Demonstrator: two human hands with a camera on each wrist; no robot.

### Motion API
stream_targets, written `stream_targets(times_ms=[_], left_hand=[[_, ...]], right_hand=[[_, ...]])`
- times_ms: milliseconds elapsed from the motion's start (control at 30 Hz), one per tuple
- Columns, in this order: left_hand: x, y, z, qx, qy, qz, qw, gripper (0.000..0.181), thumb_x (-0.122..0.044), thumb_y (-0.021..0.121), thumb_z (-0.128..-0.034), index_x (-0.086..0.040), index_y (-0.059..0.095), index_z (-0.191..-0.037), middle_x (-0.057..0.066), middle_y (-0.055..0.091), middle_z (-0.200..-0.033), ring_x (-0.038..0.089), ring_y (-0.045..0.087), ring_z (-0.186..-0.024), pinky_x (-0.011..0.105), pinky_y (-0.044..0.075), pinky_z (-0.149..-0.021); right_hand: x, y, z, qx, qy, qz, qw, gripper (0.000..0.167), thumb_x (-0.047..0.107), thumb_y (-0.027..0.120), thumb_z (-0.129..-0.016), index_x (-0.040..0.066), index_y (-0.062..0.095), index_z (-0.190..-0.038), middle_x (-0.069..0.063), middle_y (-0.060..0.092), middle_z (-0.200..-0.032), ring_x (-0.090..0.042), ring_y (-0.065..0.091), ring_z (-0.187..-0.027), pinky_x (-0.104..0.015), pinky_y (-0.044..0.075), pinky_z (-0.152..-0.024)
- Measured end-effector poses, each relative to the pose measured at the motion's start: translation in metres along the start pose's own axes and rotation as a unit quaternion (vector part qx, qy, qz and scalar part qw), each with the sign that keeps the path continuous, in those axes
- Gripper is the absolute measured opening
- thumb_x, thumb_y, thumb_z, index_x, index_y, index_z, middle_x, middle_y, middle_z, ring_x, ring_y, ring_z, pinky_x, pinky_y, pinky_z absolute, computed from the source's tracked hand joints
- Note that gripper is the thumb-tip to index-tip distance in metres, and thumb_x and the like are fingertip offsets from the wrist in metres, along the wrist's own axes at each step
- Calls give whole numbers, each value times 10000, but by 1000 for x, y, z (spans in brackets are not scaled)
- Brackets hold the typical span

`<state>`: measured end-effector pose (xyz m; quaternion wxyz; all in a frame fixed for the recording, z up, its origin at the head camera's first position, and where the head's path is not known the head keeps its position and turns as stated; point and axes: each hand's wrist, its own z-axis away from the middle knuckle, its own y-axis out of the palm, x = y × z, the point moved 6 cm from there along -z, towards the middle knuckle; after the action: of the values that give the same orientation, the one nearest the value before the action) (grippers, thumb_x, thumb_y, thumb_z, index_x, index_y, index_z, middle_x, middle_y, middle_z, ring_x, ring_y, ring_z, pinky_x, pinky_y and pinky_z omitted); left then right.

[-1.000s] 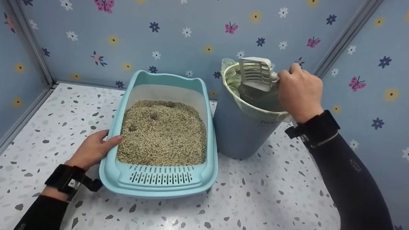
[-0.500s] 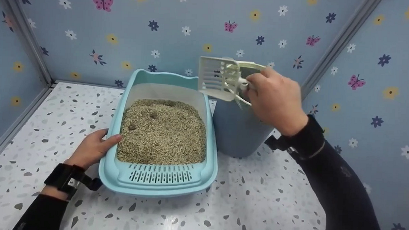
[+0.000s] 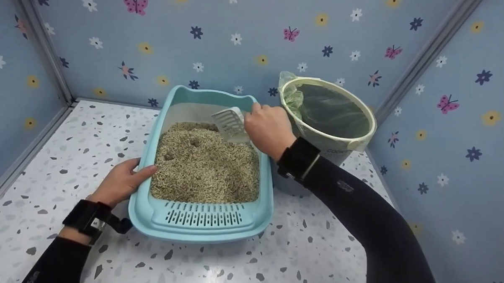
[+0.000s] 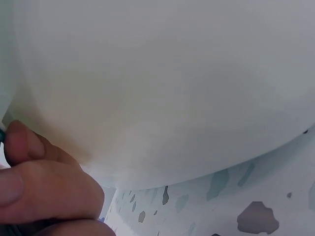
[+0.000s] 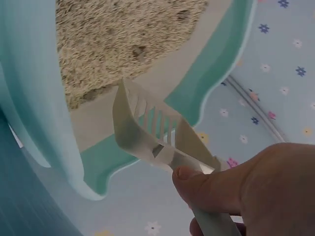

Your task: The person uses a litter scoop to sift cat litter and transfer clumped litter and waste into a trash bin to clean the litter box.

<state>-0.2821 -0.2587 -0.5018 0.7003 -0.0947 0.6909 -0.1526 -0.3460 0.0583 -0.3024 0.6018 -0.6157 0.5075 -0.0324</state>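
Observation:
A light blue litter box (image 3: 198, 232) holds tan pellet litter (image 3: 204, 173) with a few dark clumps (image 3: 169, 156). My left hand (image 3: 118, 182) grips its left rim, thumb on top; the left wrist view shows curled fingers (image 4: 54, 189) beside the box's pale outer wall (image 4: 172, 88). In my right hand (image 3: 270, 127) is the handle of a pale slotted litter scoop (image 3: 230, 125), held over the box's back right part. The right wrist view shows the scoop (image 5: 129, 129) with no clump visible in it and the thumb along the handle; whether its edge touches the litter, I cannot tell.
A grey-blue trash bin (image 3: 319, 141) with a cream rim and a thin green bag liner (image 3: 335, 111) stands close to the box's right side, partly behind my right forearm. Flower-patterned walls (image 3: 222, 40) enclose the speckled white floor (image 3: 231, 266) at the back and sides.
My right hand has carried the scoop leftward and down from over the bin to inside the litter box. My left hand keeps its grip on the box rim.

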Motion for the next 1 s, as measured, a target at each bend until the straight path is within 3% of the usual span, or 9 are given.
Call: stream_targets(times_ms=[133, 300, 367, 433, 500, 567, 1000], left_hand=[[1, 0, -1, -1, -42, -43, 10000, 729, -445, 679, -1124, 129, 507, -1539, 224, 752, -1107, 217, 776, -809, 341, 666, -724], [2, -3, 1, 32, -112, -3, 9999, 763, -458, 678, -1123, 135, 475, -1559, 253, 752, -1114, 240, 786, -808, 369, 677, -719], [3, -4, 1, 23, -136, 36, 9999, 774, -460, 679, -1122, 133, 463, -1570, 263, 750, -1128, 241, 788, -810, 372, 679, -722], [4, -3, 1, 5, -156, 64, 9999, 776, -461, 680, -1121, 129, 460, -1575, 266, 751, -1128, 234, 788, -804, 370, 679, -717], [4, -2, 0, -9, -146, 120, 9998, 756, -442, 678, -1125, 132, 465, -1569, 269, 754, -1114, 230, 785, -791, 366, 677, -706], [4, 0, 0, -15, -129, 201, 9997, 736, -425, 680, -1126, 133, 476, -1560, 265, 757, -1103, 229, 786, -787, 362, 675, -704], [2, 4, 4, -10, -193, 309, 9993, 738, -447, 702, -1109, 115, 502, -1544, 253, 776, -1046, 280, 798, -780, 405, 684, -700]], right_hand=[[10, 24, -20, 18, -92, 556, 9984, 353, 20, 582, -1080, 130, 557, -745, -46, 617, -814, -183, 598, -667, -369, 592, -583], [19, 52, -50, 731, 109, 575, 9956, 448, 15, 528, -1114, 145, 398, -706, -38, 578, -768, -191, 605, -697, -350, 607, -679], [25, 62, -62, 918, 109, 498, 9945, 479, 29, 517, -1135, 155, 354, -702, -14, 480, -703, -165, 510, -632, -316, 520, -614], [31, 70, -72, 964, 49, 473, 9942, 513, 19, 508, -1147, 176, 277, -716, 8, 315, -671, -143, 321, -589, -309, 358, -551], [36, 77, -79, 974, -37, 525, 9939, 522, 26, 487, -1164, 187, 210, -752, 15, 191, -693, -145, 171, -613, -336, 203, -572], [39, 85, -85, 1016, -100, 597, 9930, 514, 38, 472, -1179, 190, 188, -778, 20, 141, -721, -145, 108, -644, -348, 144, -602], [62, 111, -106, 1132, -270, 432, 9923, 526, 80, 497, -1184, 197, 232, -745, 13, 234, -666, -150, 215, -612, -340, 250, -582]])
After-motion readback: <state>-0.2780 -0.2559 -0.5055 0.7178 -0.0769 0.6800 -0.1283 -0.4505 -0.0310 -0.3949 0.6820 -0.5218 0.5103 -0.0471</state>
